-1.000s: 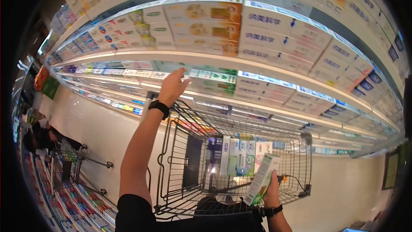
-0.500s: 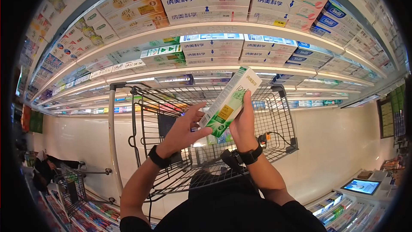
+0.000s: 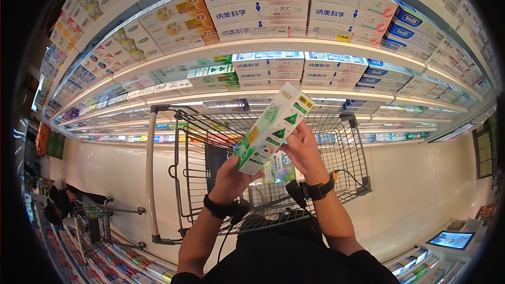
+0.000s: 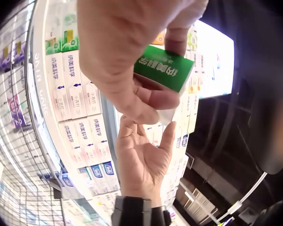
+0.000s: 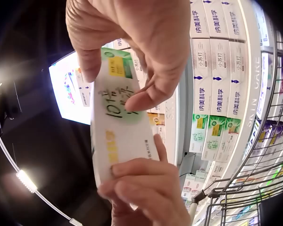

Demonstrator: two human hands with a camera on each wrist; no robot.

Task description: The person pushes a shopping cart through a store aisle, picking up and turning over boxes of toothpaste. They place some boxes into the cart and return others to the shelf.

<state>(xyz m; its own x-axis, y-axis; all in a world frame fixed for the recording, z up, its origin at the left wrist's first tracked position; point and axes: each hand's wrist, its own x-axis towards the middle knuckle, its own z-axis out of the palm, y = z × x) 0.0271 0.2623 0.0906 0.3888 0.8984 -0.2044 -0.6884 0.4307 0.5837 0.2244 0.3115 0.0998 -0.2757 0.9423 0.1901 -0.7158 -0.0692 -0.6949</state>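
A long white-and-green toothpaste box (image 3: 273,126) is tilted above the shopping cart, two of its printed sides facing up. My left hand (image 3: 231,181) grips its lower, green end; the left wrist view shows thumb and fingers around that green end flap (image 4: 165,68). Farther up, at the right-hand edge, my right hand (image 3: 307,158) holds the box with bent fingers. Seen from the right wrist, both hands are on the toothpaste box (image 5: 125,122), and its "10" lettering faces the camera. A few boxes (image 3: 284,167) stand in the cart below, partly hidden by my hands.
The wire shopping cart (image 3: 370,189) stands between my body and the shelves. Stacked white boxes (image 3: 256,13) fill the shelf ahead, with green-and-white boxes (image 3: 213,76) one level lower. Behind on the left are a second cart (image 3: 92,226) and a person (image 3: 58,205).
My left hand has come back from the shelf and now grips the toothpaste box's lower end. The box rose from the cart's right side to the middle and turned to show another side.
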